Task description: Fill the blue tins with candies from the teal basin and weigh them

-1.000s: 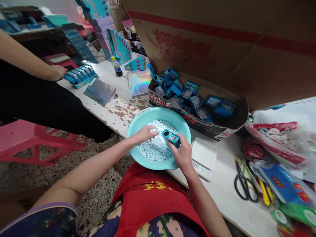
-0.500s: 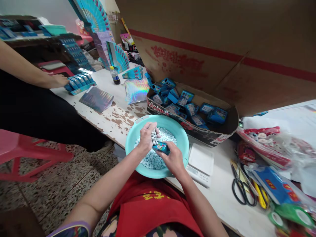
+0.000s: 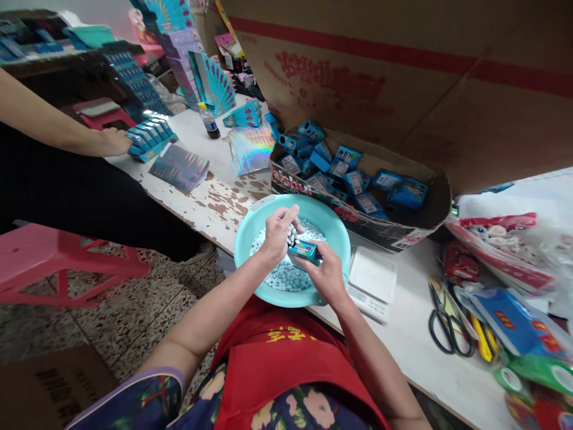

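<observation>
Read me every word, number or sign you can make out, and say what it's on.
"uji", seemingly: the end of the name on the open dark cardboard box; its start is unclear.
Yellow characters, creased and too blurred to read: red cloth apron.
Red characters, too smudged to read: large brown carton.
Too small or blurred: small blue cardboard packets, white plastic scale, blue plastic pouch, brown floor carton.
</observation>
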Demonstrator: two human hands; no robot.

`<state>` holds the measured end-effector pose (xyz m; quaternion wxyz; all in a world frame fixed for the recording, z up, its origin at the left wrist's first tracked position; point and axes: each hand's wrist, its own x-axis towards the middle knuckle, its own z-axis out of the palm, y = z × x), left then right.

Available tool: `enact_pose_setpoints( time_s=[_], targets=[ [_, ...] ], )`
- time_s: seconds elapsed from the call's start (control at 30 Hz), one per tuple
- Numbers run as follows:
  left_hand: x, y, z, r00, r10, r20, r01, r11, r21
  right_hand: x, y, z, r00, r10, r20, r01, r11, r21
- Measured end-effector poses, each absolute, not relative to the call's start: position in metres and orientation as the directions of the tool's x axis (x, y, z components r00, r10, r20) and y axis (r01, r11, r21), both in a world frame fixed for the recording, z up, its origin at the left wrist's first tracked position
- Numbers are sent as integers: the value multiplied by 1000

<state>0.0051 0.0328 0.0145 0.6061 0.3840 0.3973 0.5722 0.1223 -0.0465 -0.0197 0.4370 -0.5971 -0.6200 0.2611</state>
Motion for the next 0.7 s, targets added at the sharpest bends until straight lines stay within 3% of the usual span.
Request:
enact_pose_setpoints(
  time_s=[0.17,0.33,0.6,0.67,0.7],
  targets=[
    [7,31,14,33,998,-59,-358,67,931,123,-47,-22,101,962,254,503,171,-847],
    [7,30,12,44,998,-35,-220,44,975,122,-46,-22,88,961,262,496,186,-848],
    [7,19,20,183,980,78,-299,-20,954,126,-45,-20,115,960,254,440,180,-880],
    [-3,27,19,143,983,113,-220,-80,972,132,-48,-20,126,958,258,434,181,-883],
    [-11,33,17,135,983,124,-91,-113,989,135,-50,-20,139,952,274,435,190,-880]
  ],
)
